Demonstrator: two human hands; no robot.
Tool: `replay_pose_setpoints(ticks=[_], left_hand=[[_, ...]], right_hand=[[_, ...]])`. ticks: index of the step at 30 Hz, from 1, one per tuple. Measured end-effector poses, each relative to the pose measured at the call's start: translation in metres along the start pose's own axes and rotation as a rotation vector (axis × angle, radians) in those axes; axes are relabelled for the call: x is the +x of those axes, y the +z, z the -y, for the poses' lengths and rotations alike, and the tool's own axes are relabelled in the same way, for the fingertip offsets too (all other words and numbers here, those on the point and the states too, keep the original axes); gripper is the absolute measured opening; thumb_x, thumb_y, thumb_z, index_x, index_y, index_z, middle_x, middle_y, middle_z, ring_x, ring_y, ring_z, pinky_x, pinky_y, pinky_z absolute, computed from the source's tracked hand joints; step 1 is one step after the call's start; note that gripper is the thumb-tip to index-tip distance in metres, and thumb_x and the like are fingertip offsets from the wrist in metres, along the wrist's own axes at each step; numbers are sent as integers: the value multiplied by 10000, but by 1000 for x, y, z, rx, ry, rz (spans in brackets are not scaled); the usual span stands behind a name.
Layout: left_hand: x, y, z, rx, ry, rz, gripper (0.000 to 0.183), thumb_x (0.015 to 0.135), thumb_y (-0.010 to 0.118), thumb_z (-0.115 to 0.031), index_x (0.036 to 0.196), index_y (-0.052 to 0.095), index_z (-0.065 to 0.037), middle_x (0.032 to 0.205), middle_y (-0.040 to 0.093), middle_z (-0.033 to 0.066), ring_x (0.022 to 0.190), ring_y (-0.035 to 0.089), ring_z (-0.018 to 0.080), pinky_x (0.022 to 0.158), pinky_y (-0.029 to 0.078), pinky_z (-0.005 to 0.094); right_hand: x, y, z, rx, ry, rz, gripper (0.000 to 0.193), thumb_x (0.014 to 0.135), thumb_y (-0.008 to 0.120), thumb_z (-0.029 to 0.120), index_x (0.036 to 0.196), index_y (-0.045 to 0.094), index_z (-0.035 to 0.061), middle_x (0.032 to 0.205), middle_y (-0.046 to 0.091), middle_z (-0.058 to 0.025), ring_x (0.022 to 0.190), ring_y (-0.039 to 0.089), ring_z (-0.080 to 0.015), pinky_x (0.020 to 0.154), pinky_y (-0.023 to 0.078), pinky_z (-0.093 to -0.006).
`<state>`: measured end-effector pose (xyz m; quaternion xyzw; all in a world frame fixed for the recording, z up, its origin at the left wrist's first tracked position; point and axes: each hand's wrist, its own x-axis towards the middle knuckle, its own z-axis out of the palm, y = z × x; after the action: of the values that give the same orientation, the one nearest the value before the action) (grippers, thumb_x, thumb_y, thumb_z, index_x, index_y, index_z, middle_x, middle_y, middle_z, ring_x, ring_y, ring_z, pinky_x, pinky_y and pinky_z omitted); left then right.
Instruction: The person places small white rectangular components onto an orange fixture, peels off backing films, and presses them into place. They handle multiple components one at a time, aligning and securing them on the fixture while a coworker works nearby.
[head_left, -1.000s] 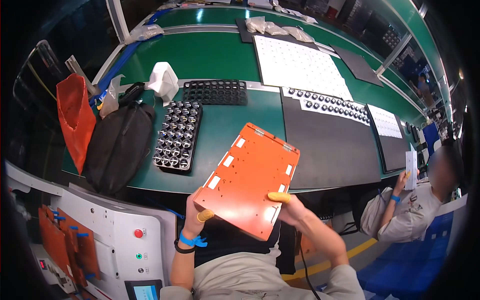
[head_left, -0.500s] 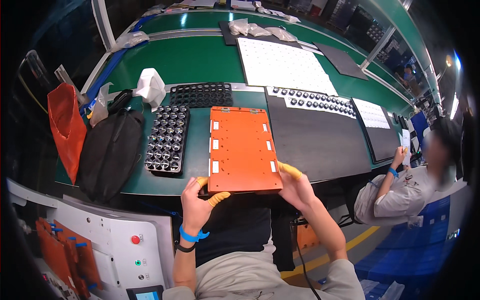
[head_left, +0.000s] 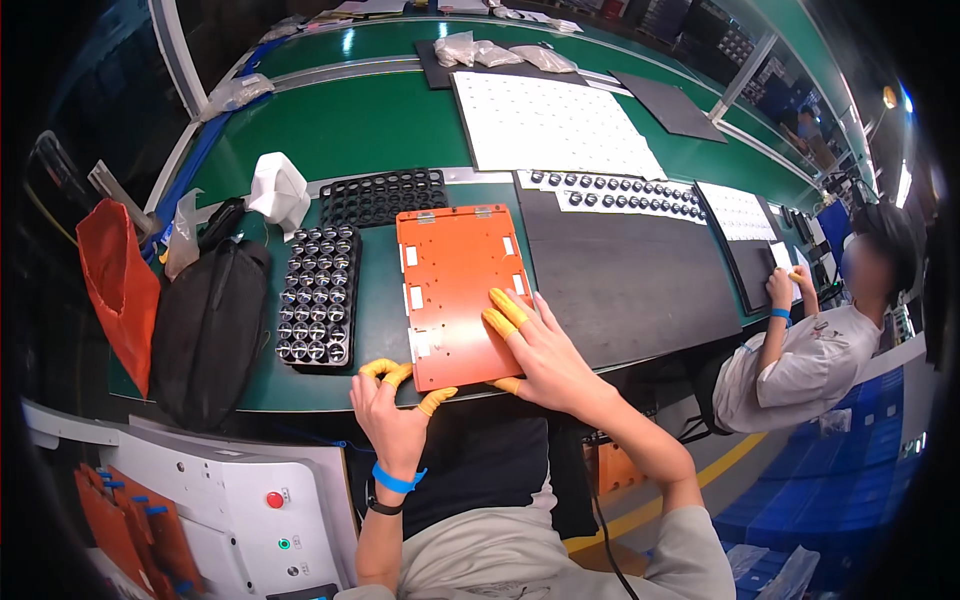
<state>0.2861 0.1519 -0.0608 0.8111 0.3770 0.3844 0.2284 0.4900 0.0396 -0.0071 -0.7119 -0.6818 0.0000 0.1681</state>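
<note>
A flat orange panel (head_left: 460, 270) with small holes, white rectangles and hinge-like metal pieces along its far edge rests at the table's front. My right hand (head_left: 545, 355) grips its near right part, yellow-covered fingers lying on top and the thumb at the front edge. By the near left corner is my left hand (head_left: 388, 415), thumb and fingers apart around that corner; whether it touches the panel is unclear. Left of the panel stands a black tray of round, shiny lens-like parts (head_left: 318, 295). Behind is a black tray with round pockets (head_left: 385, 197).
A black mat (head_left: 620, 285) with rows of small dark parts (head_left: 620, 197) lies to the right. A black bag (head_left: 212, 335) and orange pouch (head_left: 120, 290) sit left. A co-worker (head_left: 800, 350) sits at right. A white machine (head_left: 250, 520) stands lower left.
My right hand has moved from the panel's right edge onto its top surface. My left hand has shifted slightly away from the near left corner. The panel appears slightly turned and shifted left.
</note>
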Motion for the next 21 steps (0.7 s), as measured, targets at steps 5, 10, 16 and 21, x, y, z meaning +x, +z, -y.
replay_pose_setpoints(ticks=[5,10,16,21], left_hand=[[-1,1,3,-2,2,22,575,560,926,-398,937,726,-13,989,577,106,943,535,314,829,441,437],[-4,-3,2,7,-1,1,559,562,936,-364,940,722,-11,1017,590,116,944,538,318,835,444,439],[-4,-2,1,-16,25,-39,552,571,937,-316,958,691,-10,1039,589,125,989,560,327,855,457,446],[-2,3,3,-8,52,-26,575,599,920,-415,972,697,-38,1042,610,110,963,556,309,847,447,436]], right_hand=[[0,15,-2,-231,-128,-102,715,699,753,266,1304,555,-59,1378,540,-244,1332,492,-400,1150,371,-492],[30,-56,-4,-148,-213,-162,619,682,770,250,1203,620,-48,1219,639,-234,1123,643,-369,985,525,-454],[113,-103,-56,949,185,-487,392,853,764,133,1180,638,-45,979,733,-98,804,701,-166,738,586,-301],[166,-27,-125,1059,454,-502,302,992,632,195,1195,649,-28,1042,713,-64,919,657,-119,837,517,-258]])
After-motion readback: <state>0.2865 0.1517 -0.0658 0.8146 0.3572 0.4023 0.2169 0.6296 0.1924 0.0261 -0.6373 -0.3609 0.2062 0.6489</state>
